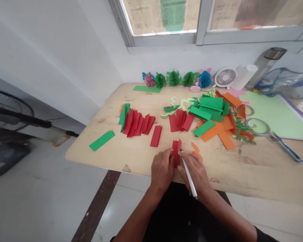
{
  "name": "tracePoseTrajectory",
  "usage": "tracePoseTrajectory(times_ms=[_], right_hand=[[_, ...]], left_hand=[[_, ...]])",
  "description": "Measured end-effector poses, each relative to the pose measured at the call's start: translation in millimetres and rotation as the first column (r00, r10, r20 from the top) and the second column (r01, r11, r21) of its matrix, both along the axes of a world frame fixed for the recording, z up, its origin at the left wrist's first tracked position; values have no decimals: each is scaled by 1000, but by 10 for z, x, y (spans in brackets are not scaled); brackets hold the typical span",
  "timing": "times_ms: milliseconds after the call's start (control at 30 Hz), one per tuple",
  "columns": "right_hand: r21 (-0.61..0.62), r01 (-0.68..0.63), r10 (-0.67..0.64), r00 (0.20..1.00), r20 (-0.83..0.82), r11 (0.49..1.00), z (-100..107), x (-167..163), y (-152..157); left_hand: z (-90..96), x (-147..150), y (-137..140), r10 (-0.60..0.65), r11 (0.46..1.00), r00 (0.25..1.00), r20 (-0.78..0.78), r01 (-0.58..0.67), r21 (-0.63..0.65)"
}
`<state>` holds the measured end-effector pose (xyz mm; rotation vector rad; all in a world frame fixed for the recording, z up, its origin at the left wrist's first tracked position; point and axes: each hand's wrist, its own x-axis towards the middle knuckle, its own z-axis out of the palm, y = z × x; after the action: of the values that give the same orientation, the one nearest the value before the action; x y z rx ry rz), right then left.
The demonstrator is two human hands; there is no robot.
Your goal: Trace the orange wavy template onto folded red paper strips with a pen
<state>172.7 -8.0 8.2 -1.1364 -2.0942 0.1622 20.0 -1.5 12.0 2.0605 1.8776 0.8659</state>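
Note:
A folded red paper strip (176, 155) lies at the table's front edge between my two hands, its right flap standing partly up. My left hand (163, 168) grips the strip's left side with curled fingers. A white pen (190, 176) is held in my right hand (195, 171), its tip end by the flap and its back end slanting toward me; those fingers also touch the strip's right side. A curled orange paper scrap (197, 150) lies just beyond my right hand. One folded red piece (156, 136) lies alone to the left, with a red fanned stack (137, 122) farther left.
Behind my hands lie more red pieces (181, 120). Green strips (208, 107) and orange strips (224, 126) are heaped to the right, near a tape roll (259, 126) and a blue-handled cutter (286, 147). Paper ornaments (174, 78), a small fan (226, 78) and a bottle (265, 65) line the wall.

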Motion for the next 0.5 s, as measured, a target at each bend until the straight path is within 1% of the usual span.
tracePoseTrajectory(times_ms=[67, 100, 200, 233, 267, 367, 433, 500], right_hand=[[-11, -13, 13, 1000, -6, 1000, -2, -26, -3], [-14, -16, 16, 1000, -7, 1000, -3, -33, -4], [-34, -8, 8, 1000, 11, 999, -9, -31, -4], [-46, -2, 3, 1000, 21, 999, -13, -26, -3], [-61, 3, -1, 999, 32, 998, -17, -22, -3], [-95, 7, -1, 998, 61, 995, -28, -22, -6], [-106, -1, 9, 997, 73, 994, -28, -30, -7], [-107, -8, 15, 998, 63, 994, -17, -23, -3]], left_hand=[[58, 3, -18, -10, 1000, 998, 60, 12, -27], [87, 13, -19, -17, 998, 993, 117, 24, -55], [130, 51, -3, -38, 985, 949, 313, 89, -147], [124, 61, 3, -38, 983, 941, 335, 95, -154], [109, 65, 6, -38, 988, 951, 307, 82, -131], [39, 38, 7, -53, 999, 992, 116, 52, 12], [1, -8, 8, -108, 992, 994, 13, 107, 73], [-18, -65, 20, -201, 975, 977, -76, 207, 77]])
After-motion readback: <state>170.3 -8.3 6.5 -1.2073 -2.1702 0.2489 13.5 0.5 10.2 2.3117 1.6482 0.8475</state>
